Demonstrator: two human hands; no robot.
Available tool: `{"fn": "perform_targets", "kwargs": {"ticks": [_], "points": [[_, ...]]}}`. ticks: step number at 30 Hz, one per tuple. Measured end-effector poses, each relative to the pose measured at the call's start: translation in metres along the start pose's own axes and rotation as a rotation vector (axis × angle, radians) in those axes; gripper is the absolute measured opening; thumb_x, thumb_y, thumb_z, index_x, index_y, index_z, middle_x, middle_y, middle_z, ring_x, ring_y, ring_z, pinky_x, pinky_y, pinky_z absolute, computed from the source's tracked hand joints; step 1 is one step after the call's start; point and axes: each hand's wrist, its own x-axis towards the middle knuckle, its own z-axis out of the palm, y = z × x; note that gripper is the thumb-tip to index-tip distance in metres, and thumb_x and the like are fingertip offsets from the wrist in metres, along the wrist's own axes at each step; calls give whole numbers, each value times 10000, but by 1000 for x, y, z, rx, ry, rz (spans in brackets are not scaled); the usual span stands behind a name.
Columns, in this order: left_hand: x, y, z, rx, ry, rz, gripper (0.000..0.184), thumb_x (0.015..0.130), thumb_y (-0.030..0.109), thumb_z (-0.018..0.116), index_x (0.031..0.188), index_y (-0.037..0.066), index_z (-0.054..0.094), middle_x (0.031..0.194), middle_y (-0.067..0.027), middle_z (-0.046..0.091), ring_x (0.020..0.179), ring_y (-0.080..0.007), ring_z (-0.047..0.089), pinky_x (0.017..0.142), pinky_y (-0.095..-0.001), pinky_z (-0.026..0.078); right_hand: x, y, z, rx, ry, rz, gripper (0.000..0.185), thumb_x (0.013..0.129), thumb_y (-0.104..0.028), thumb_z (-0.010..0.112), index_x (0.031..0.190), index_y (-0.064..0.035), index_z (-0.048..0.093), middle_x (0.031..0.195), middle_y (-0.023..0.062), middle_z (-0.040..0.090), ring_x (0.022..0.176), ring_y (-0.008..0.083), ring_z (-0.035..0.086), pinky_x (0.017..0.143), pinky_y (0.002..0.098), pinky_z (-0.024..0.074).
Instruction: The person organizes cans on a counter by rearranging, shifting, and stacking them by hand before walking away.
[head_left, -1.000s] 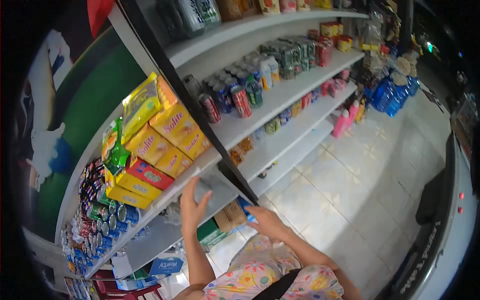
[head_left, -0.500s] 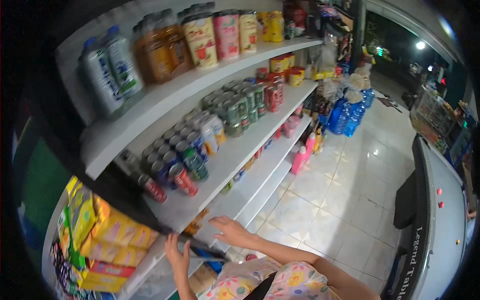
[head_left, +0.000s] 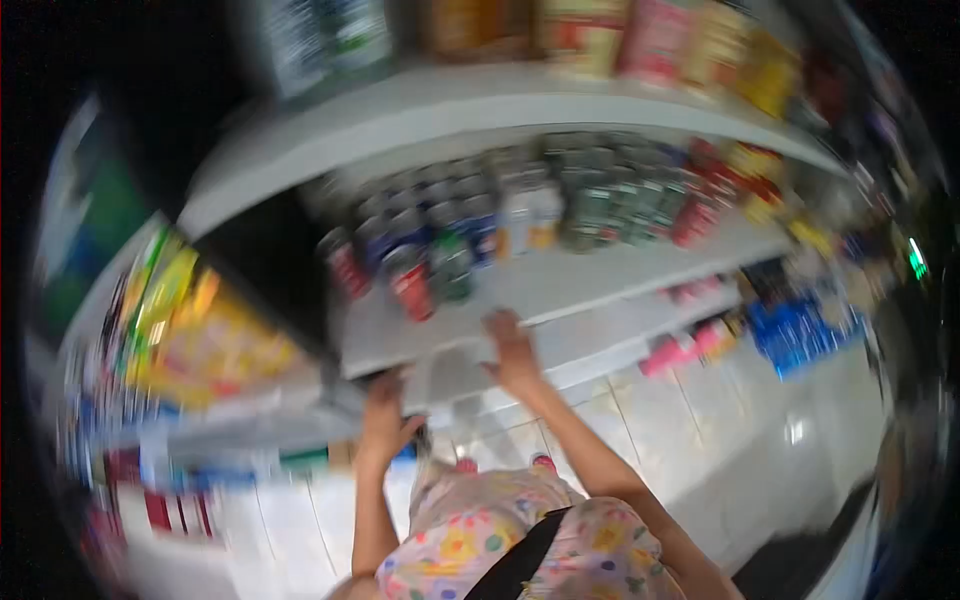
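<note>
My right hand (head_left: 514, 355) is just in front of the drinks shelf (head_left: 620, 268), fingers spread and nothing in them. Whether it touches the shelf edge I cannot tell. Lower and to the left, my left hand (head_left: 382, 420) is beside the dark shelf post (head_left: 285, 270), its thumb apart from the fingers and no object visible in it. Above the hands, blurred cans stand in rows: a red can (head_left: 410, 285) and a green can (head_left: 452, 268) at the front, with blue cans (head_left: 385, 235) behind. Silvery-green cans (head_left: 600, 210) stand further right.
Bottles and cups (head_left: 580, 40) line the upper shelf (head_left: 560, 105). Yellow packets (head_left: 215, 345) fill the left side. Pink bottles (head_left: 668, 355) and blue water bottles (head_left: 805, 330) stand at the right, above the tiled floor (head_left: 720, 440).
My view has turned left and down toward the shelves, blurring the picture. My right hand has risen closer to the drinks shelf's edge. Both hands remain without any visible object.
</note>
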Motion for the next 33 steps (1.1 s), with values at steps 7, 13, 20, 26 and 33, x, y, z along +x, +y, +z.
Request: {"fn": "perform_targets", "kwargs": {"ticks": [7,13,20,26,33], "points": [[-26,129,32,-279,-415,-302,704,807,361,696,1347,4,420,1298,-234,505,1226,-385,453,1027,-434,363,-7,35,-41,-100,-139,-228,872,695,-167,769,1426,-55,306,1474,170,305,1390,337,246,1091,520,259],[-73,170,35,-201,-365,-602,694,818,361,687,1359,41,392,1263,-203,522,1218,-369,454,995,-449,377,-8,51,-38,-5,-74,-430,895,656,-161,781,1404,-5,315,1451,204,323,1353,396,283,1093,472,280],[-113,170,28,-187,-200,-725,658,838,329,668,1368,64,381,1210,-189,566,1113,-352,541,919,-448,416,-5,54,-31,-76,-77,-441,897,672,-201,767,1409,13,304,1444,233,321,1357,408,268,1095,478,279],[-148,144,2,-341,123,-619,529,849,227,646,1307,46,453,996,-210,646,881,-387,617,776,-444,487,4,80,-11,-90,45,-421,771,728,-202,749,1370,7,376,1343,238,452,1285,387,394,1032,463,349],[-246,77,-48,-262,502,-668,266,872,139,597,1122,47,600,996,-163,661,866,-358,629,743,-440,500,-11,-74,12,613,-144,-222,460,845,-161,677,1218,57,519,1017,181,660,924,292,641,822,363,512]]}}
